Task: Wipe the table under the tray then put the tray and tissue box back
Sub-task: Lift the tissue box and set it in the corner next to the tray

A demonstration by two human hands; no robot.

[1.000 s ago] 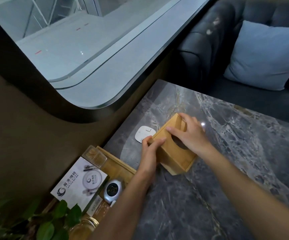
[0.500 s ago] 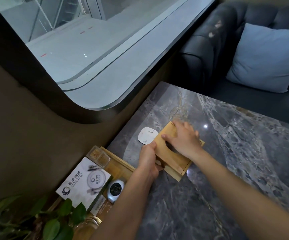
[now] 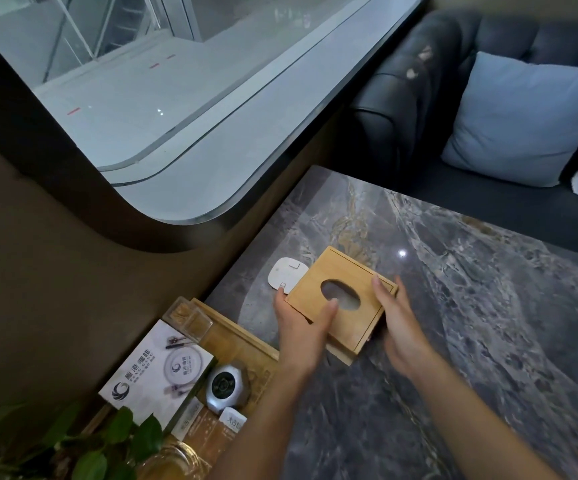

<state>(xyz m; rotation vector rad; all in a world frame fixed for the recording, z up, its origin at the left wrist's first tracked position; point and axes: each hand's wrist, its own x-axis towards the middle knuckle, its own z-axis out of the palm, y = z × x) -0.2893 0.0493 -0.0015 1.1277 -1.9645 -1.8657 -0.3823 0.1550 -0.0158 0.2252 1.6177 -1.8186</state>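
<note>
A person's two bare hands bracket a wooden tissue box (image 3: pixel 341 294) lying flat, oval slot up, on a grey marble table (image 3: pixel 488 341) beside a curved window (image 3: pixel 176 116). The left hand (image 3: pixel 301 323) clasps the box's near-left corner, thumb laid across the lid up to the slot's edge and fingers wrapped round the left side. The right hand (image 3: pixel 400 327) stands edge-on against the box's right side, fingers held straight and close together, its palm seemingly just off the wood rather than gripping. The box's far-left edge overlaps a small white rounded device (image 3: pixel 285 276) on the tabletop; its near corner sits close to the wooden tray (image 3: pixel 242 337), which lies at the table's left edge against the wall. The tray carries a printed card (image 3: pixel 157 372), a clear holder (image 3: pixel 187 315), a round grey gadget (image 3: pixel 226 386) and small packets, with a leafy plant (image 3: pixel 90 441) and a glass jar (image 3: pixel 169 460) crowding its near end. To the right and beyond the box the marble lies open as far as the table's far edge, where a dark sofa (image 3: pixel 436 109) with a blue cushion (image 3: pixel 523 119) begins.
</note>
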